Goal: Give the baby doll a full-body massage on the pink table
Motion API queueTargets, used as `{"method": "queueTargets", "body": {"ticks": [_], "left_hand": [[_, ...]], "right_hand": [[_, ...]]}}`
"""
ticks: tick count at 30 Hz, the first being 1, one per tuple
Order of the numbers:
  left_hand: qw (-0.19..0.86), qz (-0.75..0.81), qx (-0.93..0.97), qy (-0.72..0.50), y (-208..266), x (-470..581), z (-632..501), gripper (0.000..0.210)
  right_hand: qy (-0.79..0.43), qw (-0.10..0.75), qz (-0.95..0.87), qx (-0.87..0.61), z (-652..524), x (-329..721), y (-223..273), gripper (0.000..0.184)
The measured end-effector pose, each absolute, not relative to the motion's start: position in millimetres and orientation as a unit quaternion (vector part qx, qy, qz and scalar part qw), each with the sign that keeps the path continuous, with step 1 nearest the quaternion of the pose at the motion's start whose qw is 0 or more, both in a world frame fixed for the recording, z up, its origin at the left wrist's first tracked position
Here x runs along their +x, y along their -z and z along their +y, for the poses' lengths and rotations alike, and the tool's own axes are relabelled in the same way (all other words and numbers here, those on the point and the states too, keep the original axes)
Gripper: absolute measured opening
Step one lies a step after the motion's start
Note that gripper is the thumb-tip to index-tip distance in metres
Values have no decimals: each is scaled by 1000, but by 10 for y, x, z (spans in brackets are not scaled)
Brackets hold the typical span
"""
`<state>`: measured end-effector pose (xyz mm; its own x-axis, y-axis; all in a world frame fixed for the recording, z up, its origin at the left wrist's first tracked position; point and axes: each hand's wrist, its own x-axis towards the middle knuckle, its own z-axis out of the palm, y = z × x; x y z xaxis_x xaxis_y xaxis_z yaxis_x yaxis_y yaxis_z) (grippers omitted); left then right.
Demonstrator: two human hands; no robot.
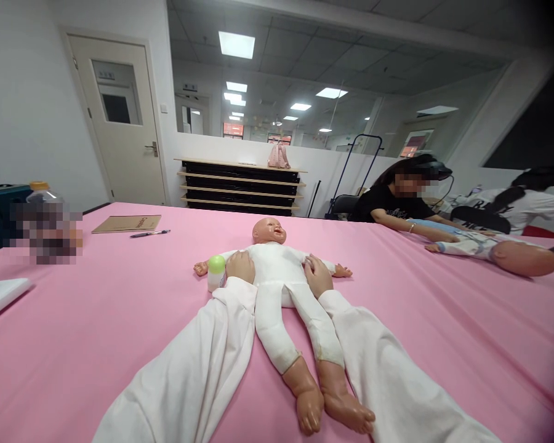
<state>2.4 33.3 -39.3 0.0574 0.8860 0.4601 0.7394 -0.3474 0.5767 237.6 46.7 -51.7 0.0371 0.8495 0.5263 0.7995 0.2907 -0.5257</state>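
Note:
A baby doll point(281, 266) with a white cloth body lies on its back on the pink-covered table, its head away from me and its feet point(310, 413) towards me. My left hand point(240, 267) is closed around the doll's upper arm beside the chest, with its fingertips partly hidden. On the other side, my right hand point(319, 276) has its fingers curled over the other upper arm, close to the shoulder. The doll's small hands stick out past both of mine. Just left of my left hand stands a small bottle point(216, 274) with a green cap, nearly touching it.
Pink cloth point(120, 320) covers the table. A brown notebook point(127, 223) and a pen point(150, 234) lie at the far left, near a blurred bottle point(46, 221) and a white object point(2, 298). At the right, a person point(392, 197) handles another doll point(521, 257).

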Motion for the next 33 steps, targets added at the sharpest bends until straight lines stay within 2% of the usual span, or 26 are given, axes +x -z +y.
{"method": "queueTargets", "body": {"ticks": [3,5,10,16,19,24,28,33], "left_hand": [[84,532,746,-392,384,42,333,31],[72,485,777,-394,392,62,337,33],[7,268,872,-410,394,138,264,38],[1,206,906,-370,338,190,158,38],[29,246,894,-374,363,196,202,40],[85,419,831,-355,424,179,315,41],[50,548,768,-327,454,109,363,40],[-13,642,687,-339,551,-15,399,45]], "right_hand": [[-2,422,-726,-542,476,2363,493,48],[-32,417,-770,-482,487,2343,485,51],[-153,348,-830,-409,462,2267,428,57],[-190,302,-863,-358,362,2165,278,53],[-193,283,-863,-372,365,2146,267,53],[-170,262,-845,-435,467,2214,380,56],[-115,263,-810,-512,568,2347,524,56],[25,263,-737,-622,594,2477,618,46]]}}
